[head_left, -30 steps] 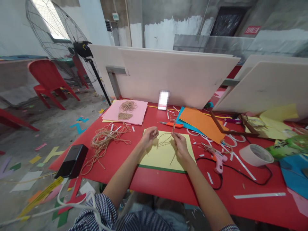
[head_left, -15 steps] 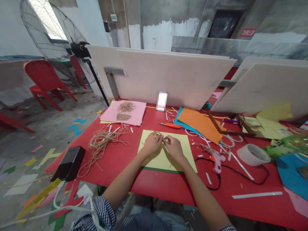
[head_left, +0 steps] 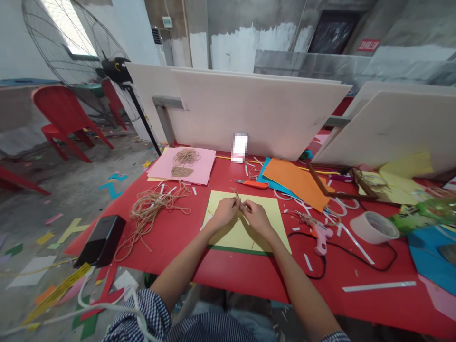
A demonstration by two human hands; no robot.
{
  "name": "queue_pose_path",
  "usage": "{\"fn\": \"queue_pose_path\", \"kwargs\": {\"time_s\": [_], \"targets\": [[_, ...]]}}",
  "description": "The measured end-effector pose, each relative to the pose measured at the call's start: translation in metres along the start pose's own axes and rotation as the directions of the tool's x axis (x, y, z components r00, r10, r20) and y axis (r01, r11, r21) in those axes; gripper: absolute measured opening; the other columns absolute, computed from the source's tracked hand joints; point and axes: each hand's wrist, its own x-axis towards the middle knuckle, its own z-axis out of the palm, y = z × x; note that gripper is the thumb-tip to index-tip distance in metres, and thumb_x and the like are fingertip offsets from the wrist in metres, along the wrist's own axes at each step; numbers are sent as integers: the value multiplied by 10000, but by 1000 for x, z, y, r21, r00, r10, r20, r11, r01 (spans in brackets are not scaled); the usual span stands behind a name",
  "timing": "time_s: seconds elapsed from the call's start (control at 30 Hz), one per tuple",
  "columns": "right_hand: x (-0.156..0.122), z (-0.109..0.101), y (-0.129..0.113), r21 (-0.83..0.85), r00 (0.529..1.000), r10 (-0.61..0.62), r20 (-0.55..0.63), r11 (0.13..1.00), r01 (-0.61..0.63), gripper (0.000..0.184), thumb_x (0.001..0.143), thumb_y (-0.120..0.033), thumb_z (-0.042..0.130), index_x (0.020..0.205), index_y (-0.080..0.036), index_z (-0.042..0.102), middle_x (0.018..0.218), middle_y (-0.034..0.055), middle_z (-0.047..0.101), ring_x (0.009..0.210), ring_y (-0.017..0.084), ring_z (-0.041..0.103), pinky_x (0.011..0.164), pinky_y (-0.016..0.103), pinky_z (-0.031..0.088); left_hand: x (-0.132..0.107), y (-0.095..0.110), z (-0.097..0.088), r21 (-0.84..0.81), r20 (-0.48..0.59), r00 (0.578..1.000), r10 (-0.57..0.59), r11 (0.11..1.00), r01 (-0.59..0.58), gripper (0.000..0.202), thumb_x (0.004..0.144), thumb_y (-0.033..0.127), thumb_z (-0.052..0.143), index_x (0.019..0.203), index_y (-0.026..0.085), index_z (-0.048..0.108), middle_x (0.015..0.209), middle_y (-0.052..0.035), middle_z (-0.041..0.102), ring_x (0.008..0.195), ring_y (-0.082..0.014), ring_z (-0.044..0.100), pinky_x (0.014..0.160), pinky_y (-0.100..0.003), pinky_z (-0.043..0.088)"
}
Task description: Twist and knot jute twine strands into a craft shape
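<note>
Both my hands meet over a yellow paper sheet (head_left: 263,213) on the red table (head_left: 356,304). My left hand (head_left: 225,211) and my right hand (head_left: 253,214) are closed in pinches on a short piece of jute twine (head_left: 237,195), fingertips almost touching. A bit of the twine sticks up above my left fingers. A loose bundle of the same twine (head_left: 151,209) lies to the left of the sheet.
A pink sheet (head_left: 185,165) with coiled twine lies at the back left. An orange cutter (head_left: 252,184), orange paper (head_left: 297,181), a pink glue gun (head_left: 320,236) with black cable, a tape roll (head_left: 374,227) and a black box (head_left: 101,240) surround the sheet. White boards (head_left: 256,111) stand behind.
My hands, apart a second ago with twine stretched between them, have come together over the yellow sheet and now hold the twine close between their fingertips.
</note>
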Motion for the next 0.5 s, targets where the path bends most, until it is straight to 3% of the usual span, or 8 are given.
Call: {"fn": "queue_pose_path", "kwargs": {"time_s": [0.13, 0.23, 0.37, 0.5], "targets": [[1, 0, 2, 128, 999, -35, 42, 991, 29, 316, 844, -469, 509, 655, -216, 504, 609, -16, 505, 582, 141, 418, 569, 268, 291, 2, -4, -4, -37, 6, 1000, -21, 999, 22, 418, 924, 357, 410, 580, 175, 564, 591, -45, 587, 590, -164, 518, 595, -271, 315], [3, -3, 3, 235, 994, -49, 101, 972, 24, 326, 820, -482, 542, 641, -212, 502, 616, -15, 496, 597, 137, 419, 576, 272, 308, 2, -6, -9, -159, 10, 999, -33, 987, 34, 425, 894, 401, 433, 565, 168, 568, 574, -33, 584, 598, -159, 531, 609, -262, 345], [3, -6, 2, 334, 986, -53, 155, 943, -2, 344, 804, -516, 588, 655, -211, 529, 633, -13, 495, 608, 133, 425, 583, 277, 326, 4, -7, -15, -410, 58, 998, -9, 912, 32, 450, 849, 482, 464, 547, 166, 567, 568, -24, 585, 607, -151, 534, 620, -254, 373], [3, -6, 1, 380, 986, -59, 153, 925, -4, 404, 786, -563, 614, 625, -211, 497, 613, -21, 457, 586, 124, 402, 579, 281, 320, 7, -7, -15, -536, 133, 991, -27, 839, 95, 458, 784, 555, 535, 557, 161, 587, 485, 21, 440, 532, -121, 431, 549, -247, 311]]}}
